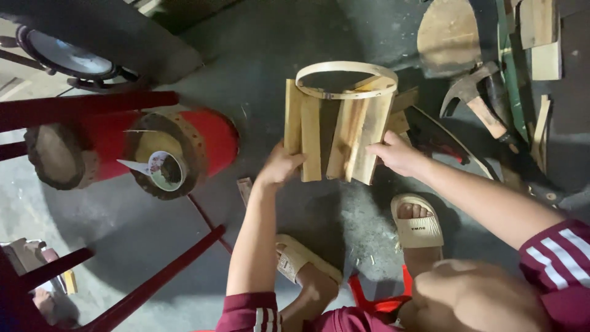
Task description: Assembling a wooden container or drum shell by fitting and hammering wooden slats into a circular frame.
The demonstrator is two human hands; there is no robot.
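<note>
Several pale wooden slats (pixel 335 132) stand side by side against a thin round wooden hoop (pixel 346 79), forming part of a small barrel shape above the concrete floor. My left hand (pixel 279 166) grips the lower edge of the leftmost slats. My right hand (pixel 396 154) presses the rightmost slats from the side. Both arms wear maroon sleeves with white stripes. My feet in tan sandals (pixel 418 224) rest on the floor below the slats.
A red drum with a roll of tape (pixel 165 169) on it lies at left, beside red metal bars (pixel 86 107). At top right are a hammer (pixel 476 98), a round wooden board (pixel 447 37) and wood offcuts (pixel 541 37). A tyre (pixel 92 37) is top left.
</note>
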